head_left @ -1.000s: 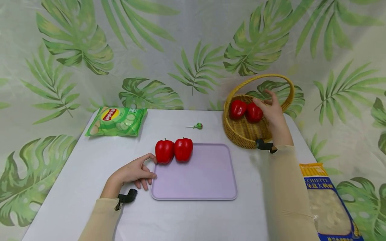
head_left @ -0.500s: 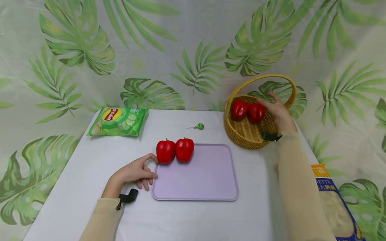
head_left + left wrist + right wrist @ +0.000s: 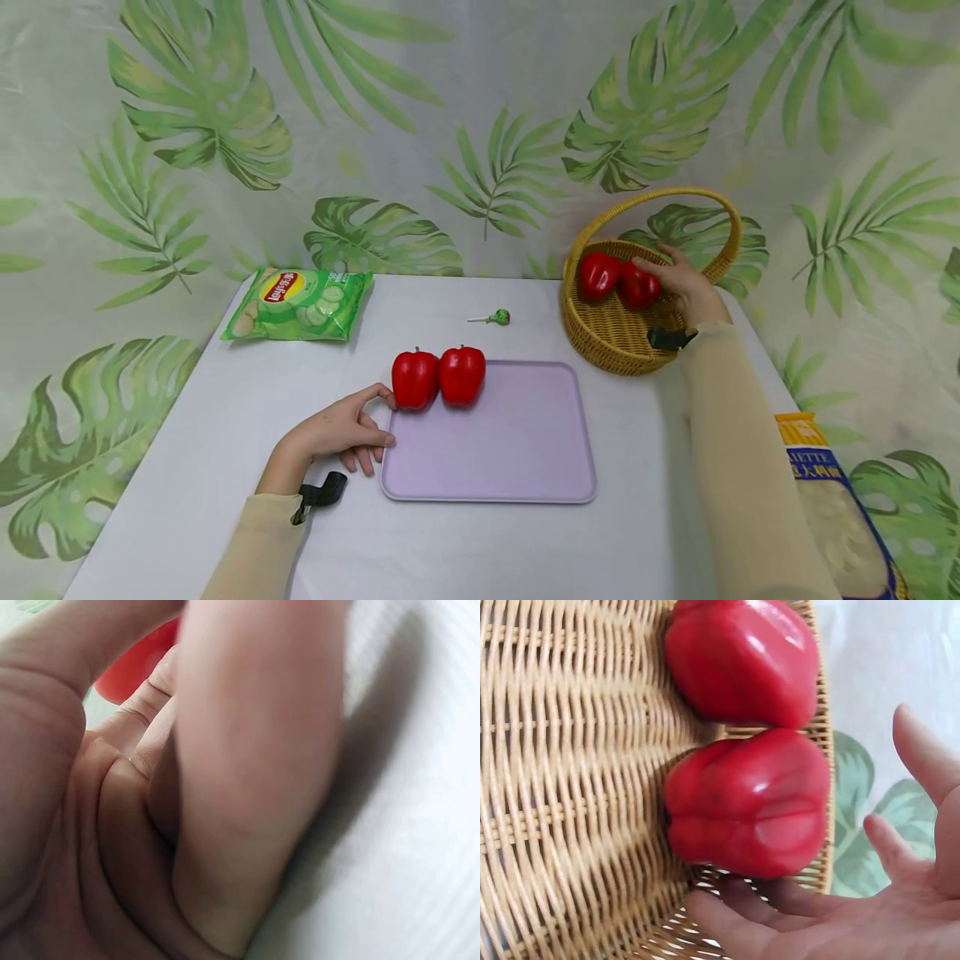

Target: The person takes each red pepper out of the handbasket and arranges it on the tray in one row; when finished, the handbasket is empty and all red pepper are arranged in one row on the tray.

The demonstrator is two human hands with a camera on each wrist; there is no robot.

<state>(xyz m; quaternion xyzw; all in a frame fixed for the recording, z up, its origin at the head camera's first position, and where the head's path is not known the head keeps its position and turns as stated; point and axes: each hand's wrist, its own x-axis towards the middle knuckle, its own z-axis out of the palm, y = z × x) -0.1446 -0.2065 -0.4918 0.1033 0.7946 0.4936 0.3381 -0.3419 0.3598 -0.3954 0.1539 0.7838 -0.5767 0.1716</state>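
In the head view two red bell peppers, the left pepper (image 3: 415,380) and its neighbour (image 3: 462,377), stand side by side on the upper left of a lilac tray (image 3: 495,450). My left hand (image 3: 341,431) rests at the tray's left edge, thumb tip on the rim and index fingertip by the left pepper. Two more bell peppers, one at the left (image 3: 598,276) and one at the right (image 3: 638,285), lie in a wicker basket (image 3: 611,333). My right hand (image 3: 686,287) reaches in from the right, fingers spread and extended beside the right pepper (image 3: 750,806).
A green chip bag (image 3: 303,304) lies at the back left of the white table (image 3: 337,550). Behind the tray is a lollipop (image 3: 498,317). At the right edge a pasta bag (image 3: 840,517) lies partly behind the right sleeve. The basket handle (image 3: 652,195) arches over the hand's area.
My right hand shifted right, then came back in and lower beside the right pepper, which has turned slightly in the basket. The left hand stayed at the tray edge.
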